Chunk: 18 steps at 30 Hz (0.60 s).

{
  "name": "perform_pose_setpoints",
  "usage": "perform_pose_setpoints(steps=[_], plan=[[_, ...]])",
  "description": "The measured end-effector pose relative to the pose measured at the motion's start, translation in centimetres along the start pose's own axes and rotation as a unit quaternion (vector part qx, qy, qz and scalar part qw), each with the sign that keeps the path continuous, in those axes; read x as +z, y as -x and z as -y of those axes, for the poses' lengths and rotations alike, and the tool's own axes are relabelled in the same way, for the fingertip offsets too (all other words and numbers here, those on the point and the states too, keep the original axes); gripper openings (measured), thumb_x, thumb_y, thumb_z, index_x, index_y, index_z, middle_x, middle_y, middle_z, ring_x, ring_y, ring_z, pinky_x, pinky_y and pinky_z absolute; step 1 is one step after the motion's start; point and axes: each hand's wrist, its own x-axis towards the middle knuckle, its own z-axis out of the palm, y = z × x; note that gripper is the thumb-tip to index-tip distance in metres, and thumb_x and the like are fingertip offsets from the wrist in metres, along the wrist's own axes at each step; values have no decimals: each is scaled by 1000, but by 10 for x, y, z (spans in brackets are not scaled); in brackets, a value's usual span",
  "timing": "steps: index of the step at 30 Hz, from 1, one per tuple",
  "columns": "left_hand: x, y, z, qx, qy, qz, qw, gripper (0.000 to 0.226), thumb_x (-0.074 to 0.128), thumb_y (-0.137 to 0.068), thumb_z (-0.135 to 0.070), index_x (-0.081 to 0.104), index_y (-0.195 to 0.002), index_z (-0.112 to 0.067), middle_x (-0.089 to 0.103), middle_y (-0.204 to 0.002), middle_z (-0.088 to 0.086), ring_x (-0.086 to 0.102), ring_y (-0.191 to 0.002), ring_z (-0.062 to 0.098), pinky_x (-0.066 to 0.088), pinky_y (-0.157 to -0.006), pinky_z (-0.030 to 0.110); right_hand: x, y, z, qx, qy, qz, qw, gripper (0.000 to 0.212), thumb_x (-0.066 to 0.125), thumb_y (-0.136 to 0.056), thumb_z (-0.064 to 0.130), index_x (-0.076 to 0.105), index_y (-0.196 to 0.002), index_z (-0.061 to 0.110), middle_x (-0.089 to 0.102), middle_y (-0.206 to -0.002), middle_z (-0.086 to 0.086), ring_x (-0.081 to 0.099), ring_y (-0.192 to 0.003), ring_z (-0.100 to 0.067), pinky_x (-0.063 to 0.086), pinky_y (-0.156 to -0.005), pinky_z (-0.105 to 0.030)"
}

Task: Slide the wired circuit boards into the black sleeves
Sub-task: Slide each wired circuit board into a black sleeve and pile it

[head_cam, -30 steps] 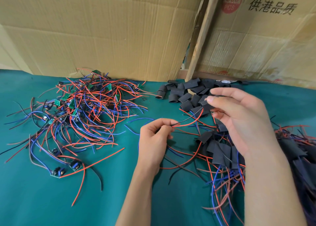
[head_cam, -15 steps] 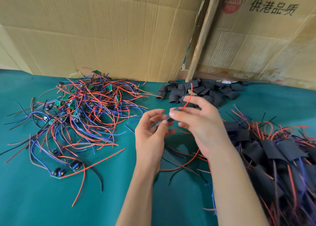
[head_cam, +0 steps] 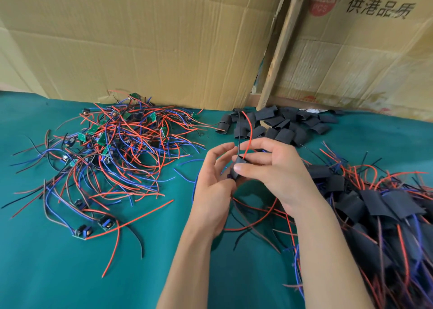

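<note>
Both hands' grip [head_cam: 236, 168] pinches one black sleeve [head_cam: 238, 166], whose circuit board is hidden; red and black wires protrude.

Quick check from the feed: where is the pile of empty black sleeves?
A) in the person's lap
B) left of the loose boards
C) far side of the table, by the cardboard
C: the empty black sleeves lie at the far edge of the green table, just below the cardboard, beyond both hands.
</note>
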Motion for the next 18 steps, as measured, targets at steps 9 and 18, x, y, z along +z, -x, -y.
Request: perform_pose_setpoints(steps=[9, 18], plan=[[-1, -3, 9, 18, -102, -47, 994, 44, 61, -91, 13, 54, -123, -15, 65, -124, 5, 69, -107, 10, 54, -93, 25, 0, -3, -5, -18, -21, -19, 999, 29, 77, -84, -4, 71, -103, 16, 81, -94, 2, 77, -91, -14, 58, -81, -25], [-6, -6, 8, 60, -146, -87, 984, 19, 70, -88, 6, 70, -94, -11, 75, -91, 4, 74, -94, 31, 59, -86, 36, -3, -6, -5, -54, -58, -91, 993, 25, 77, -84, -2, 73, -103, 14, 80, -93, 1, 74, -81, -7, 53, -73, -17]])
